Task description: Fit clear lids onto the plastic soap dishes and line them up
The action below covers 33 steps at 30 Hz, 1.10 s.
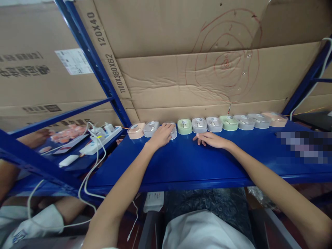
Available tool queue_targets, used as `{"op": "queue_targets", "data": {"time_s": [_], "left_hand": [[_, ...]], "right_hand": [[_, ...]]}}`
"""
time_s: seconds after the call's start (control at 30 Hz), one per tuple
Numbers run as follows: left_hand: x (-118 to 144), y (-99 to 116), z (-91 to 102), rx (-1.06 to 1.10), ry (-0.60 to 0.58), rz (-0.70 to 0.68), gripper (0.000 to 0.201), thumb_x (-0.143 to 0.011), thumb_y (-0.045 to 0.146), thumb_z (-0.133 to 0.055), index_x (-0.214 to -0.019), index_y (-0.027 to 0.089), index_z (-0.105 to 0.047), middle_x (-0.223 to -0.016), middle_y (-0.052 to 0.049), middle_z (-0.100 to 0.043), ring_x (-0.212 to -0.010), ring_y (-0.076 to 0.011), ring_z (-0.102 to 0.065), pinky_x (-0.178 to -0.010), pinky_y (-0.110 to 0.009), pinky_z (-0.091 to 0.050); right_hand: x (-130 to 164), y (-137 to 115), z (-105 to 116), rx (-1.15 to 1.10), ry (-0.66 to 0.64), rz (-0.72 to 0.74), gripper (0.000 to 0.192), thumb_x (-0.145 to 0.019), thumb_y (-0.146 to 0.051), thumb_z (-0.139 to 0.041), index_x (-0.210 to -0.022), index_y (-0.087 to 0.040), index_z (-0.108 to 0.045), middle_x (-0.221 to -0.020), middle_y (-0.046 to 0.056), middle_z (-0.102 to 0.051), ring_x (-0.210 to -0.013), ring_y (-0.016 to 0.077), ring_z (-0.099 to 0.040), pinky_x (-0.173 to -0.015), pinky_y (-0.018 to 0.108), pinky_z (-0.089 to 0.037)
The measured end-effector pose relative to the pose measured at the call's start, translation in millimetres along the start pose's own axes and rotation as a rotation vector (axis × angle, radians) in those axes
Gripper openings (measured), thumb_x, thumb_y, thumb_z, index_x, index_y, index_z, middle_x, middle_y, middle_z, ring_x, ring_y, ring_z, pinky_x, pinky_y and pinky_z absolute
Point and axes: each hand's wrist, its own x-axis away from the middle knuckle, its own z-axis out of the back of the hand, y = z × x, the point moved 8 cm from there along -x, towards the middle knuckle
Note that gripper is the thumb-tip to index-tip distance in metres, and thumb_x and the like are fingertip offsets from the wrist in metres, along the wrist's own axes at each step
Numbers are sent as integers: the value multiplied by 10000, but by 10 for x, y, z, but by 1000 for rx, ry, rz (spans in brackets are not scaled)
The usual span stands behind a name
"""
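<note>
Right hand [211, 140] lies flat on shelf [181, 162]; left hand [162, 135] cups a grey mouse [173, 130].

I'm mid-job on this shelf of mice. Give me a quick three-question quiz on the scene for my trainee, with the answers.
1. True or false: the left hand lies on top of a mouse in the row.
2. What does the right hand rest on? A) a green mouse B) the blue shelf C) the power strip
3. What colour is the mouse at the left end of the row?

Key
1. True: it covers the third mouse from the left.
2. B: the palm lies flat on the shelf, just in front of the grey mouse, with the fingers not on it.
3. Peach: the peach mouse.
</note>
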Motion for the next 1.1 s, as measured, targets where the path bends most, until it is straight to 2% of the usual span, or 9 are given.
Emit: {"op": "queue_targets", "data": {"time_s": [0.1,0.23,0.47,0.6,0.73,0.83,0.97,1.03,1.1], "left_hand": [[-27,-19,-54,26,47,-2,541,-975,120,-541,-1514,139,-493,-1512,-203,-608,-1377,-355,-549,-1189,-524,-445],[-41,-70,-133,45,45,6,575,-973,137,-521,-1546,134,-464,-1534,-216,-599,-1461,-343,-532,-1225,-522,-432],[-65,-144,-285,72,26,23,684,-989,240,-544,-1626,92,-341,-1702,-256,-429,-1630,-351,-369,-1339,-540,-285],[-67,-135,-307,110,28,12,727,-998,282,-539,-1645,43,-310,-1723,-274,-386,-1649,-354,-332,-1362,-528,-235],[-66,-116,-273,128,39,13,720,-1030,343,-517,-1662,72,-302,-1744,-242,-375,-1650,-353,-333,-1366,-536,-226],[-69,-200,-181,136,86,79,639,-1086,383,-426,-1660,118,-333,-1761,-213,-362,-1663,-350,-305,-1356,-569,-238],[-21,-452,-21,38,142,235,584,-1122,374,-332,-1606,61,-426,-1739,-235,-391,-1660,-372,-285,-1351,-560,-230],[30,-579,-1,-28,96,329,568,-1121,374,-338,-1566,48,-476,-1700,-250,-444,-1623,-385,-347,-1329,-557,-261],[85,-653,-16,-75,18,402,532,-1119,379,-349,-1484,55,-562,-1599,-257,-557,-1537,-391,-466,-1277,-553,-335]], "right_hand": [[3,-7,-2,3,0,-6,715,-1065,-745,-420,-1247,-151,-774,-982,108,-740,-721,174,-595,-748,358,-527],[12,-15,-6,9,-4,-13,704,-1074,-732,-414,-1252,-152,-770,-995,110,-744,-733,178,-602,-768,366,-525],[13,-24,-6,10,-4,-3,703,-1074,-732,-420,-1249,-147,-769,-998,113,-751,-728,175,-598,-742,356,-527],[13,-33,-9,18,-5,-4,715,-1071,-741,-411,-1246,-146,-767,-994,108,-742,-731,175,-600,-749,358,-526],[10,-17,-10,17,-6,-12,713,-1068,-744,-412,-1241,-149,-766,-990,106,-737,-735,177,-601,-747,360,-528],[5,-7,-10,9,-8,-7,701,-1071,-738,-420,-1237,-151,-766,-990,108,-739,-733,177,-600,-739,359,-533],[5,-12,-7,13,-3,-2,682,-1076,-726,-429,-1227,-158,-776,-989,109,-745,-731,178,-600,-735,358,-539],[8,-15,-10,20,-5,-9,679,-1080,-718,-424,-1239,-161,-779,-1000,111,-751,-731,178,-602,-739,362,-536],[9,-11,-13,27,-7,-19,683,-1082,-718,-419,-1246,-162,-780,-1008,112,-755,-734,179,-605,-738,363,-528]]}}
